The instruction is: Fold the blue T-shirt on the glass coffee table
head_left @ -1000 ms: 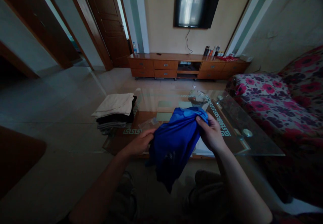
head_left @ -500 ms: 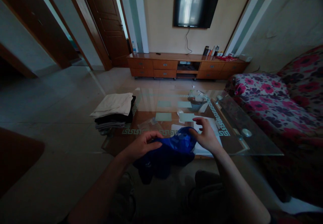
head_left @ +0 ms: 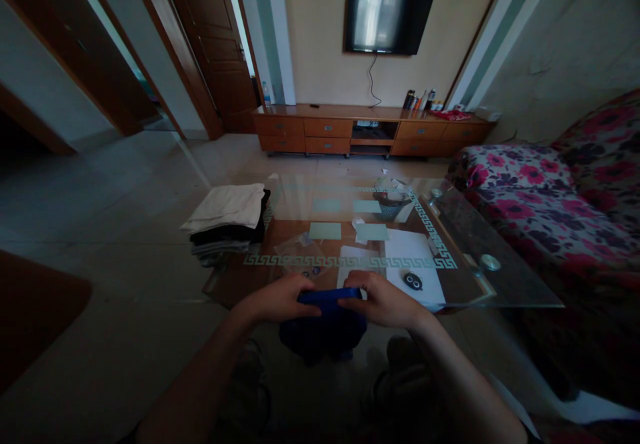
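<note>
head view: left hand and right hand both grip blue cloth.

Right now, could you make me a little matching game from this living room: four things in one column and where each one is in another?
Things:
1. blue garment
2. folded clothes stack
3. television
4. small basket

Places:
A. on the wall
B. far side of the glass table
C. in both hands
D. table's left corner

Pairs: 1-C, 2-D, 3-A, 4-B
</note>
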Demonstrator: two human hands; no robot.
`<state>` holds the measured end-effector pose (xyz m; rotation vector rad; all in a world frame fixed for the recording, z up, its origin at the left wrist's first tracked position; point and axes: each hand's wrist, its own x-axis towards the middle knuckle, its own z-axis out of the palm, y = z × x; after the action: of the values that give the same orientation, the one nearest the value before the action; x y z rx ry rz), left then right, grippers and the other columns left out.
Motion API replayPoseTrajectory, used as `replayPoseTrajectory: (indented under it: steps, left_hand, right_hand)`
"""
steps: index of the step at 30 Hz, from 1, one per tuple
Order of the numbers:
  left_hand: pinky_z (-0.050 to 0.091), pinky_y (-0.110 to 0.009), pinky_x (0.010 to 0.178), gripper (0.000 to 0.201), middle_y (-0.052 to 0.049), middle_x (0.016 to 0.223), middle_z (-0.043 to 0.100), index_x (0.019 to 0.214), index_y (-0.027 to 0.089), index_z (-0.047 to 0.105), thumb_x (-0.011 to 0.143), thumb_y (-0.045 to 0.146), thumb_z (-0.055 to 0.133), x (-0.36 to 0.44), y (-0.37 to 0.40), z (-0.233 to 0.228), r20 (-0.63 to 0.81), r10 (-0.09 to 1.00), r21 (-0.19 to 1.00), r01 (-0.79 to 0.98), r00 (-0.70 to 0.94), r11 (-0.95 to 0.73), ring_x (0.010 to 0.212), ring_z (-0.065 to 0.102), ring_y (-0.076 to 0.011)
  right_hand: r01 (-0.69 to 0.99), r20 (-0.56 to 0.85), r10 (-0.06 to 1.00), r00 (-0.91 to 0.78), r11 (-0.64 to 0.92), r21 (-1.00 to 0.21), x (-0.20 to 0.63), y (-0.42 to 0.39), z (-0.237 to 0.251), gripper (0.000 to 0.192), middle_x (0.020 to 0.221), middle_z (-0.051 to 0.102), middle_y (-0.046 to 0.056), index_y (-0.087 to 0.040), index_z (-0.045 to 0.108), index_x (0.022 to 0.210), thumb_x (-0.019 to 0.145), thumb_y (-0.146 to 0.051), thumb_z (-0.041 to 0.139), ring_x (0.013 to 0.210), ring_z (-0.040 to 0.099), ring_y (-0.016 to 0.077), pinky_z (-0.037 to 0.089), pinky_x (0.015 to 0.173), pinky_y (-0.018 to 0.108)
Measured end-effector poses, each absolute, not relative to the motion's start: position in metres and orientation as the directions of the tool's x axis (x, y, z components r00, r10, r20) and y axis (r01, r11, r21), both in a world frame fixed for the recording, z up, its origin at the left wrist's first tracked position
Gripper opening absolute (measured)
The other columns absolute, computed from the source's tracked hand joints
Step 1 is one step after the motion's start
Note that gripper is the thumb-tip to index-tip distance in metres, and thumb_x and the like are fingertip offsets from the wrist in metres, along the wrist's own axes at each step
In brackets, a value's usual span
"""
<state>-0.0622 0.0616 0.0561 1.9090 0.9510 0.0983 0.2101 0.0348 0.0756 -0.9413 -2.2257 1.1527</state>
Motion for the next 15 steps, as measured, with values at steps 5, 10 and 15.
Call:
replayPoseTrajectory:
  steps: [5, 10, 15]
  left_hand:
    - [0.045, -0.024, 0.067, 0.035, -0.001, 0.082, 0.069, 0.093, 0.018, 0.074, 0.089, 0.051, 0.064, -0.082, 0.073, 0.056, -0.291, 0.634, 0.839, 0.51, 0.716, -0.191, 0.072, 0.059, -0.0161]
    - [0.05, -0.027, 0.076, 0.037, -0.005, 0.1, 0.073, 0.108, 0.021, 0.074, 0.09, 0.052, 0.063, -0.088, 0.06, 0.07, -0.191, 0.755, 0.954, 0.299, 0.627, -0.007, 0.086, 0.064, -0.0196]
    - [0.053, -0.029, 0.073, 0.041, -0.008, 0.101, 0.074, 0.113, 0.022, 0.071, 0.08, 0.045, 0.078, -0.084, 0.035, 0.092, -0.249, 0.667, 0.968, 0.198, 0.703, 0.153, 0.087, 0.07, -0.0227]
  right_hand:
    - [0.34, 0.158, 0.821, -0.549, 0.392, -0.855, 0.229, 0.032, 0.097, 0.028, 0.088, 0.068, 0.002, -0.02, 0.069, 0.087, 0.098, -0.045, 0.06, 0.08, 0.061, 0.0163, 0.048, 0.077, 0.028]
    - [0.311, 0.203, 0.901, -0.385, 0.333, -0.89, 0.247, 0.027, 0.113, 0.04, 0.065, 0.047, -0.003, -0.019, 0.055, 0.068, 0.096, -0.048, 0.062, 0.061, 0.043, 0.0116, 0.037, 0.06, 0.025]
    - [0.269, 0.259, 0.945, -0.202, 0.308, -0.913, 0.272, 0.014, 0.145, 0.039, 0.067, 0.049, -0.002, -0.02, 0.058, 0.072, 0.094, -0.052, 0.062, 0.06, 0.043, 0.0127, 0.037, 0.056, 0.025]
